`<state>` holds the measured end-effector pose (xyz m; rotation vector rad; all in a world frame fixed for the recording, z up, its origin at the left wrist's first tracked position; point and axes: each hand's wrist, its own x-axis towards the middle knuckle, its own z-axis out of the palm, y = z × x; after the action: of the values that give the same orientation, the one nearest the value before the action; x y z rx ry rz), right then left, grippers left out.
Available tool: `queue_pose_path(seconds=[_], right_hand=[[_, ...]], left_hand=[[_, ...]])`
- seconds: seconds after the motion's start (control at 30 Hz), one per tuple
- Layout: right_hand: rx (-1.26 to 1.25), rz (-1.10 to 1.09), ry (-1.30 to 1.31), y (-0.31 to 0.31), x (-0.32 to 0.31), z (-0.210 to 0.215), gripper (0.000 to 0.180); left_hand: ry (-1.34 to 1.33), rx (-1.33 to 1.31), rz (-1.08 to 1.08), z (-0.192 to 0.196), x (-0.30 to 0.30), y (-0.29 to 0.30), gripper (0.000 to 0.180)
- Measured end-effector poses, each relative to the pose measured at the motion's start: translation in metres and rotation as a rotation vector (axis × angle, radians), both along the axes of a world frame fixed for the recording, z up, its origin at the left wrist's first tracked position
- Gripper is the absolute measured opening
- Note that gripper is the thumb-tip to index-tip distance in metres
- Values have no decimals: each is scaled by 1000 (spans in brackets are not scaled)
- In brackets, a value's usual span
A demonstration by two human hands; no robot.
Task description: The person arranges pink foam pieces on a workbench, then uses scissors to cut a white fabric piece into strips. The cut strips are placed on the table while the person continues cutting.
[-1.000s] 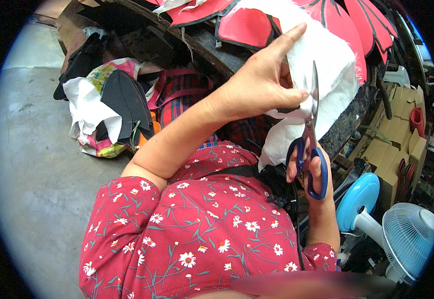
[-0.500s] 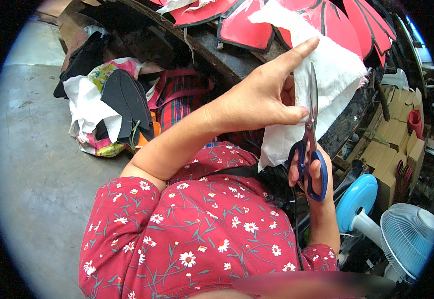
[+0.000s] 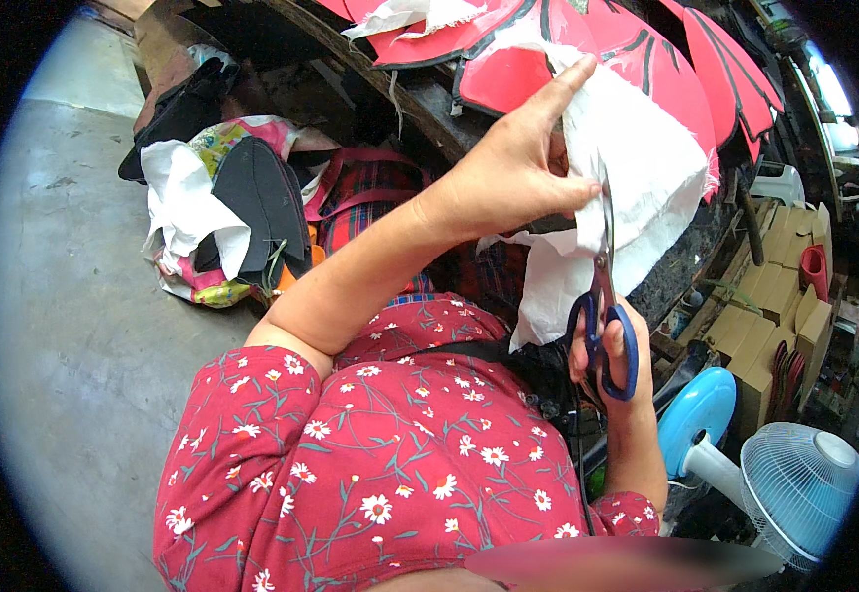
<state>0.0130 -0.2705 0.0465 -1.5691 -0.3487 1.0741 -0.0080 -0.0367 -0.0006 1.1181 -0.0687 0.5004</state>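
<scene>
A white fabric piece [image 3: 637, 138] with frayed edges is pinched at its left edge by my left hand [image 3: 518, 173], the index finger stretched along its top. My right hand [image 3: 615, 360] is wrapped round the dark blue handles of the scissors [image 3: 602, 281], fingers through the loops. The blades point up, against the fabric just right of my left thumb. Below the blades a flap of the fabric hangs toward my lap. How far the blades have gone into it I cannot tell.
Red panels with black outlines [image 3: 637, 39] lie on the dark bench [image 3: 681, 252] ahead. Left of me, a colourful bag [image 3: 217, 293] holds black pieces and white cloth on the grey floor [image 3: 84, 345]. Cardboard boxes [image 3: 745, 335] and a blue-and-white fan [image 3: 804, 483] stand at right.
My left hand has shifted slightly left and up with the fabric. The scissors have moved a little left, and a loose flap of fabric now shows under my left hand.
</scene>
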Motion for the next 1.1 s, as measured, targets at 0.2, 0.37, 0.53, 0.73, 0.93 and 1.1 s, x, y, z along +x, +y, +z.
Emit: queue_pose_path(seconds=[0.2,0.37,0.53,0.73,0.93,1.1], right_hand=[[50,13,21,13,5,-2,61],[-30,21,36,12,5,2,56],[-51,77,-15,12,8,0,53],[-52,110,-13,13,15,-1,52],[6,177,-22,18,16,-4,70],[-12,148,14,18,13,-1,70]], left_hand=[[-3,13,-53,-1,-8,0,99],[131,-12,5,-1,-12,14,95],[168,81,50,-5,-15,17,90],[134,46,95,-10,-12,15,91],[28,-42,-20,-5,-16,11,101],[38,54,-5,-1,-20,12,105]])
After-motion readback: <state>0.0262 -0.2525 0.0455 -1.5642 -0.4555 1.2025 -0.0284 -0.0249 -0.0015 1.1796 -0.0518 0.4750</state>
